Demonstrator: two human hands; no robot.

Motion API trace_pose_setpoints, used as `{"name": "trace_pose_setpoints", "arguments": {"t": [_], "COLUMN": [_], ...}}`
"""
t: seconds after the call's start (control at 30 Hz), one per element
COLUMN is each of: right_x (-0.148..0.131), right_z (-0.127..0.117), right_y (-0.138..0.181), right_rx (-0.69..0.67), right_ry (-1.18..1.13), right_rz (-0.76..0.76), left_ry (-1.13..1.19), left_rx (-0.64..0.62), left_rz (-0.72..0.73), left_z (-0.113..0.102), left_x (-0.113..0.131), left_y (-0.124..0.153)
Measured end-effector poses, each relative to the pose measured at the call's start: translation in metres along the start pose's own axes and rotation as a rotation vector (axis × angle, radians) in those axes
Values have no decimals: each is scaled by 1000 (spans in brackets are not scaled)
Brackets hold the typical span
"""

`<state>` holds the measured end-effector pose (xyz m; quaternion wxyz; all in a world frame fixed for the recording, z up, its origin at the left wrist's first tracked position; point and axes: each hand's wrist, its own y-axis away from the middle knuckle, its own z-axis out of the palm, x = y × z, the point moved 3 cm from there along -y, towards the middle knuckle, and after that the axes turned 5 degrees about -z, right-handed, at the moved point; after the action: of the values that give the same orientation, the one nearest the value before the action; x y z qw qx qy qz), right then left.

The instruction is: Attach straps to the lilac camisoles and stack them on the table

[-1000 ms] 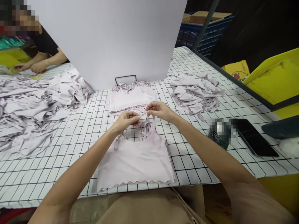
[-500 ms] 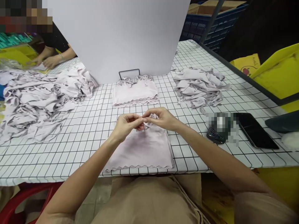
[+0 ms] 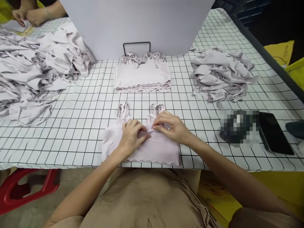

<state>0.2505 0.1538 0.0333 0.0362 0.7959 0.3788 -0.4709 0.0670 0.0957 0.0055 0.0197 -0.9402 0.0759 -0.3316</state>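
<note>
A pale pink camisole top (image 3: pixel 156 151) with a scalloped hem lies flat at the near edge of the gridded table (image 3: pixel 78 126). Its thin straps (image 3: pixel 123 110) are bunched at the top. My left hand (image 3: pixel 131 134) rests on the garment's middle with fingers curled and pinched. My right hand (image 3: pixel 169 126) is beside it, fingers pinched on a small thin strip at the neckline. The fingertips of both hands almost meet. A neat stack of folded pink tops (image 3: pixel 142 76) sits further back.
Loose heaps of the same fabric lie at the left (image 3: pixel 35 69) and right (image 3: pixel 220 74). A white board (image 3: pixel 137 22) stands behind the stack. A black phone (image 3: pixel 274 133) lies at right. Another person's hands (image 3: pixel 26 15) work far left. A red stool (image 3: pixel 26 186) stands below.
My hands came down from above the table onto the top, still pinching near the neckline. The straps now lie flat. The camera tilted down and nearer to the table.
</note>
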Motion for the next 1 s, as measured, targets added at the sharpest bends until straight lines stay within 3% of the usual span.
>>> {"name": "trace_pose_setpoints", "arguments": {"t": [0.17, 0.6, 0.73, 1.0], "right_x": [-2, 3, 2, 2], "right_z": [12, 26, 26, 28], "right_y": [2, 3, 4, 6], "right_rx": [-9, -101, -73, -22], "right_ry": [98, 230, 223, 220], "right_rz": [-52, -123, -144, -147], "left_ry": [47, 30, 41, 22], "left_rx": [59, 113, 143, 89], "left_rz": [80, 119, 160, 92], "left_z": [1, 8, 7, 8], "left_x": [2, -2, -2, -2], "left_y": [1, 1, 2, 0]}}
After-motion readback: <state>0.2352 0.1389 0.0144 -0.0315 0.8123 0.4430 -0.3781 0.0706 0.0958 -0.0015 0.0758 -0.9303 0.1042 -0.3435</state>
